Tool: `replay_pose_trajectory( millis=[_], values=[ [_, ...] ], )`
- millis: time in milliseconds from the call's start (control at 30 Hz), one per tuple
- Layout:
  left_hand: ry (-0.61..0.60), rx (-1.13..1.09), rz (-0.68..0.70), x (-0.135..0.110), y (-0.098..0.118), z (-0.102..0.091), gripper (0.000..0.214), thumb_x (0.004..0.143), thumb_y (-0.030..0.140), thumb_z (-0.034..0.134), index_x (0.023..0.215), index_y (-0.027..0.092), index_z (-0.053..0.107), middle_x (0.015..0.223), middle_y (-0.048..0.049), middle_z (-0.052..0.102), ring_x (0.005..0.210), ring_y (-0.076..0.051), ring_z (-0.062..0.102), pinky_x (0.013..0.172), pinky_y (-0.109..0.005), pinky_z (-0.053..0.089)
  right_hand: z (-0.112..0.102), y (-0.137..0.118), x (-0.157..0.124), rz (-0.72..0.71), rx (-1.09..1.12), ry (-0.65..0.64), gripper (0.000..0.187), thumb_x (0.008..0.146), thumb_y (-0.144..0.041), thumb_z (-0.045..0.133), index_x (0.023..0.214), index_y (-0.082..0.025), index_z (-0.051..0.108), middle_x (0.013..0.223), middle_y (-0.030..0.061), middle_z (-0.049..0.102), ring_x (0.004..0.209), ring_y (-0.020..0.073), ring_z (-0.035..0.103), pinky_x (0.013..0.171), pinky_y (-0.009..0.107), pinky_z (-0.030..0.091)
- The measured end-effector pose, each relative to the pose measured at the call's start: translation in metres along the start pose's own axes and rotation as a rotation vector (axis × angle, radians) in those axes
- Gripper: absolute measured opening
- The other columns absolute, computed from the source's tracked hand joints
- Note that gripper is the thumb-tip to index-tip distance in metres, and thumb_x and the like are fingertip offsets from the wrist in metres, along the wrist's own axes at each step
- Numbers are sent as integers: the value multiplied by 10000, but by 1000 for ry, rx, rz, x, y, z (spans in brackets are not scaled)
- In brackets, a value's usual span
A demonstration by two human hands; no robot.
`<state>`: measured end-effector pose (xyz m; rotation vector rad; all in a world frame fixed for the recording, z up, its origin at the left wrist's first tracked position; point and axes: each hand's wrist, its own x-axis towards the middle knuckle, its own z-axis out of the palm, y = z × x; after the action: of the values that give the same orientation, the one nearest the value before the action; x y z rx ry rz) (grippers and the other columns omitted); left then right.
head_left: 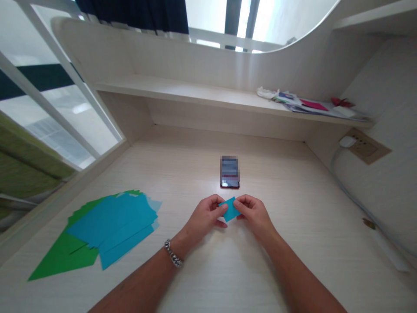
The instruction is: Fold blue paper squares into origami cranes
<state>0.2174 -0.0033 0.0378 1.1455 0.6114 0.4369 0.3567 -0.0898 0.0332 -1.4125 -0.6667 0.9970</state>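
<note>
A small blue piece of paper (231, 210) is held between my two hands, a little above the desk. My left hand (209, 211) pinches its left edge between thumb and fingers. On the other side, the thumb and fingers of my right hand (252, 211) close on its right edge. Just beyond the hands lies a phone (230, 172) with its screen lit and blurred out. Off to the left, blue paper sheets (120, 221) overlap green paper sheets (61, 256) in a loose spread pile.
A long shelf (195, 93) runs along the back of the desk (182, 161), with papers (306, 104) at its right. A white plug (347, 141) sits in the wall socket (368, 145), its cable (352, 200) hanging down the right side. A window frame (78, 91) borders the left.
</note>
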Motion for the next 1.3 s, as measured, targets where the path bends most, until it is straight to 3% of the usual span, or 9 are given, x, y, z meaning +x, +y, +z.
replay_pose_trajectory(
  millis=[200,400,700,933,1300],
  values=[
    [-11,-15,-16,0,0,4,314,727,409,692,812,148,541,754,-32,623,701,-178,642,529,-289,565,1,4,1,-120,-104,35,263,702,-418,693,737,-164,634,630,23,653,559,171,606,559,292,487],
    [-6,-105,-45,0,-4,7,320,718,363,723,838,152,513,787,-32,645,713,-173,679,623,-292,566,2,6,-2,-214,-245,135,165,747,-324,650,793,-167,673,728,43,679,665,183,607,634,294,489],
    [53,-175,-22,3,-7,7,305,677,309,765,790,153,528,709,12,631,722,-128,643,761,-309,557,3,6,-3,-254,-258,164,171,755,-296,633,865,-185,703,841,60,715,751,212,644,702,326,509],
    [59,-170,5,3,-9,7,277,708,295,748,760,143,522,698,11,631,711,-112,639,779,-301,555,3,2,-3,-267,-330,197,149,754,-319,640,746,-173,670,696,34,666,644,182,593,606,283,468],
    [86,-233,-5,2,-8,10,266,707,288,755,754,134,543,724,-6,631,724,-131,646,768,-317,565,4,6,-5,-323,-359,188,146,807,-258,580,877,-185,686,825,51,701,742,202,634,690,305,495]
  ],
)
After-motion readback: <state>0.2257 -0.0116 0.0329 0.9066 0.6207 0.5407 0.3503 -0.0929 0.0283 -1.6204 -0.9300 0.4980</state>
